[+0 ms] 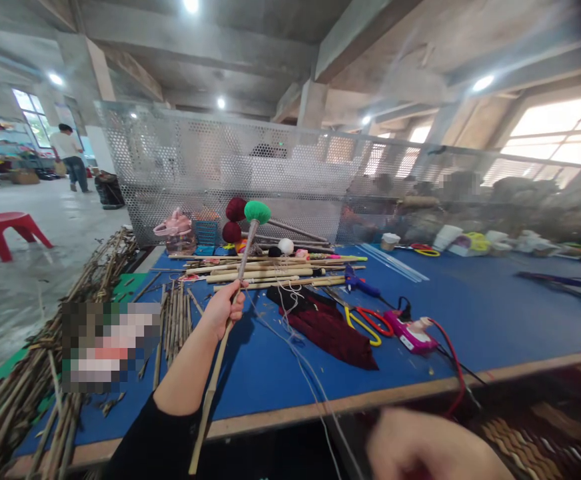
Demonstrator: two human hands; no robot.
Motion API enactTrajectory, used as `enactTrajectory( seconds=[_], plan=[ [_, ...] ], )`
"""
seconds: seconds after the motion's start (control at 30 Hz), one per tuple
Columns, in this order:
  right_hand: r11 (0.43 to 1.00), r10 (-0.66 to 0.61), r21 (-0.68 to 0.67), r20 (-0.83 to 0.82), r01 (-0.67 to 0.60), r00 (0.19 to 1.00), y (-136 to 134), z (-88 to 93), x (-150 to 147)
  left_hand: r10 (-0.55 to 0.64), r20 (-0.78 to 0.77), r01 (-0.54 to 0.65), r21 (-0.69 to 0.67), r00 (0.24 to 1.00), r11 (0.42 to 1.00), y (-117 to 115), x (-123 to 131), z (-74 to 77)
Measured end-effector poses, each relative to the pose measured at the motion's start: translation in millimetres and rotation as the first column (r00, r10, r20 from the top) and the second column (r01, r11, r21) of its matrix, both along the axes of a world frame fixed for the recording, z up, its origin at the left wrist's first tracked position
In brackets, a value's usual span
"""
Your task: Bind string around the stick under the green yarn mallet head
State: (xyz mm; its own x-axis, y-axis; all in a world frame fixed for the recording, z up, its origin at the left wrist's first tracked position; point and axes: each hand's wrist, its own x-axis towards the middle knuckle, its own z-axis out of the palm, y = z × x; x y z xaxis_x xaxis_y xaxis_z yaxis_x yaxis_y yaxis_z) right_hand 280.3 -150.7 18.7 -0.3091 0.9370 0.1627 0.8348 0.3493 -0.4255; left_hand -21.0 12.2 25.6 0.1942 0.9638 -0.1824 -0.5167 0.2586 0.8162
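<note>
My left hand [224, 311] is closed around a bamboo stick [212, 390], held slantwise over the table with its lower end past the front edge. A grey-wrapped upper part [248, 248] leads to a round green padded head [257, 212], so it looks like a mallet. Grey yarn [298, 363] trails from near this hand across the table and over the edge. At the lower right, my right hand [428, 443] is smeared by motion in front of the table edge, and its fingers cannot be made out. Dark red cloth [328, 330] lies between the hands.
On the blue table [490, 320] lie scissors with yellow and red handles [370, 325], a blue glue gun [360, 283], a pink power strip [413, 333] and several sticks [255, 272]. Bundled twigs [25, 393] line the left side. A perforated metal screen [170, 160] stands behind.
</note>
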Motion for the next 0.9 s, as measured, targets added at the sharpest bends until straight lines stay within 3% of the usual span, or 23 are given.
enactTrajectory(
  seconds=[0.1, 0.2, 0.3, 0.37, 0.4, 0.47, 0.53, 0.57, 0.67, 0.77, 0.9],
  plan=[
    [0.996, -0.083, 0.037, -0.003, 0.083, 0.997, 37, 6.9, -26, -0.015, -0.075, 0.017, 0.025, 0.997, 1.0, -3, 2, 0.0],
    [0.993, -0.104, 0.03, -0.291, 0.118, 0.951, 63, 11.3, -55, -0.032, -0.171, 0.041, 0.049, 0.985, 0.998, -8, 8, -1.0],
    [0.999, -0.014, -0.038, -0.649, -0.014, 0.761, 90, 10.8, -90, -0.03, -0.268, 0.051, 0.073, 0.963, 0.996, -11, 17, -2.8],
    [0.985, -0.011, -0.115, -0.783, -0.127, 0.622, 116, 9.1, -115, -0.002, -0.333, 0.034, 0.091, 0.943, 0.995, -12, 22, -4.7],
    [0.96, -0.035, -0.184, -0.825, -0.209, 0.564, 130, 8.1, -127, 0.013, -0.364, 0.024, 0.097, 0.931, 0.995, -12, 24, -6.0],
    [0.857, -0.08, -0.315, -0.864, -0.408, 0.497, 156, 6.0, -145, 0.043, -0.422, 0.004, 0.11, 0.906, 0.994, -11, 26, -8.8],
    [0.753, -0.119, -0.408, -0.857, -0.517, 0.502, 174, 4.0, -154, 0.07, -0.478, -0.011, 0.125, 0.876, 0.992, -9, 26, -11.4],
    [0.733, -0.141, -0.44, -0.845, -0.519, 0.516, 180, 2.9, -156, 0.088, -0.506, -0.021, 0.138, 0.858, 0.99, -9, 25, -12.4],
    [0.752, -0.254, -0.52, -0.796, -0.405, 0.55, 185, -0.2, -153, 0.138, -0.571, -0.047, 0.171, 0.81, 0.984, -7, 25, -14.1],
    [0.762, -0.33, -0.553, -0.779, -0.337, 0.533, 184, -3.0, -146, 0.14, -0.58, -0.063, 0.151, 0.802, 0.987, -7, 25, -14.2],
    [0.853, -0.184, -0.375, -0.868, -0.364, 0.461, 186, -6.2, -139, 0.089, -0.48, -0.056, 0.085, 0.873, 0.995, -10, 30, -10.9]
  ],
)
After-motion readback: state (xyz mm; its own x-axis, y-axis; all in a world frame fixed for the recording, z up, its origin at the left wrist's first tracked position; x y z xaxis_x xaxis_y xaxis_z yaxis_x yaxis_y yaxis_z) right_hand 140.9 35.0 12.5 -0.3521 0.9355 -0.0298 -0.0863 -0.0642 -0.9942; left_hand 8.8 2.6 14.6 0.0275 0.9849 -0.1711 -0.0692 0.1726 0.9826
